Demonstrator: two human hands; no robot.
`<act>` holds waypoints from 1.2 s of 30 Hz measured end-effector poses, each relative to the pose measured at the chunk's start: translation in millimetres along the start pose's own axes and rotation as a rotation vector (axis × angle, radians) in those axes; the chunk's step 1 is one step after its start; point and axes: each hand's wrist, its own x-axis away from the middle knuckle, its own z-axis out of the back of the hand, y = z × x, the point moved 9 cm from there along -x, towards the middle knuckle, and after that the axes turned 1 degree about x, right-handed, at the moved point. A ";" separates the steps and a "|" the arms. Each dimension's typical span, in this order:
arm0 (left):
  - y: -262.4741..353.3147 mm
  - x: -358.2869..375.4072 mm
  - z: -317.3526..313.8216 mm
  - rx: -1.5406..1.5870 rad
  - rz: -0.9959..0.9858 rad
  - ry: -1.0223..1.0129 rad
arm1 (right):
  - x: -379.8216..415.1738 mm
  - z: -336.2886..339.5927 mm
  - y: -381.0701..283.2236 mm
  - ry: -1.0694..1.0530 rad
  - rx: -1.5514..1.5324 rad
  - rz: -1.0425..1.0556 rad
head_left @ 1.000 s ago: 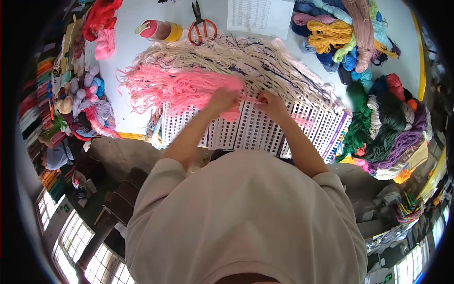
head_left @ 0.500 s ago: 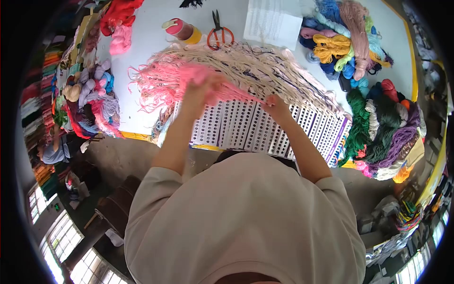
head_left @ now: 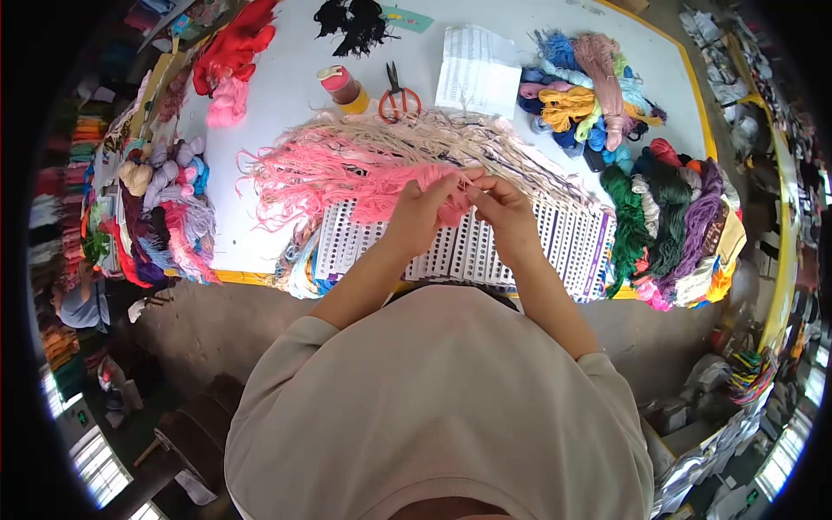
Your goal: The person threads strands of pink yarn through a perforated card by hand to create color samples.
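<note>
Pink yarn (head_left: 373, 180) is bunched in my left hand (head_left: 419, 217), its loose ends trailing left over the table. My right hand (head_left: 508, 218) is close beside it, thumb and fingers pinched at the right end of the pink bundle, seemingly on fine strands. Beneath both hands lie white cards punched with rows of holes (head_left: 475, 251). Cream and dark threads (head_left: 520, 160) fan out from the cards toward the far side.
Orange-handled scissors (head_left: 399, 104), a thread cone (head_left: 340, 87) and a printed sheet (head_left: 478, 71) lie beyond the threads. Coloured skeins (head_left: 568, 108) are heaped at the back right, green and purple ones (head_left: 672, 208) at the right edge. Red yarn (head_left: 236, 48) and black yarn (head_left: 355, 30) lie farther back.
My left hand has come right and down with the pink yarn, meeting my right hand. The strand stretched between them is now gathered up. The camera view has shifted slightly.
</note>
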 end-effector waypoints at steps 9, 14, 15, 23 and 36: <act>0.9 14.2 6.9 0.035 -0.015 0.041 | 19.2 -3.6 1.4 0.039 -0.169 0.020; 2.3 17.4 -7.4 -0.091 -0.092 -0.112 | 22.3 -3.7 0.9 0.064 0.025 0.085; 11.2 20.7 -14.5 -0.209 -0.205 -0.160 | 22.8 -1.7 -0.7 0.080 0.025 0.117; 11.8 8.2 -10.7 -0.216 -0.128 -0.142 | 32.5 -0.6 7.4 -0.081 -0.341 -0.137; 190.2 44.4 464.1 0.437 -0.438 0.859 | 237.8 579.3 -12.5 1.358 0.229 0.376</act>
